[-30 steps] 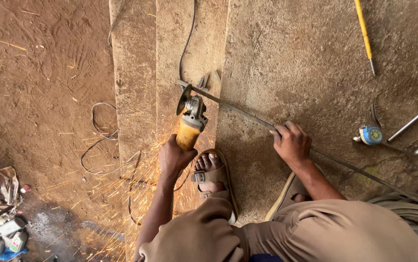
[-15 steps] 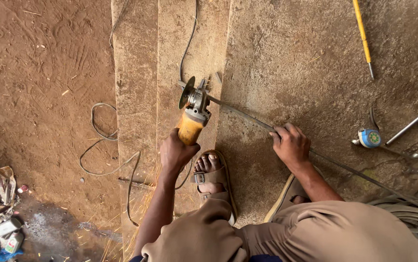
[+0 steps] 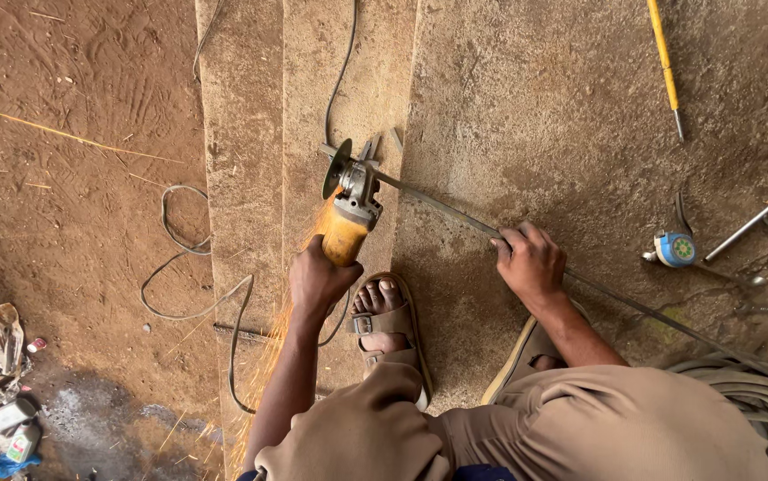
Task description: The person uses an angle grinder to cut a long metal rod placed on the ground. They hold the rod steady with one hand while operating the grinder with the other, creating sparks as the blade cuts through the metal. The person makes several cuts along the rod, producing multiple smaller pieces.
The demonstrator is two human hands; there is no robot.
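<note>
Seen from above, a person crouched on a concrete step. The left hand point(image 3: 320, 281) was closed tightly around the yellow body of an angle grinder point(image 3: 348, 209), fingers wrapped fully about it. The grinder's disc point(image 3: 338, 168) met the near end of a long thin metal rod point(image 3: 455, 214) that lay slanting across the concrete floor point(image 3: 562, 107), and orange sparks point(image 3: 268, 356) streamed down past the left forearm. The right hand point(image 3: 531, 264) pressed down on the rod farther along, fingers curled over it, pinning it to the floor. A sandalled foot point(image 3: 384, 325) rested between the two hands. The grinder's dark power cable point(image 3: 197, 267) looped over the earth to the left.

Half a second before, no sparks showed; now they flew again, as they had a second ago. Both hands kept their grips in much the same places.

A yellow-handled tool point(image 3: 663, 62) and a blue tape measure point(image 3: 674, 249) lay well off to the right.
</note>
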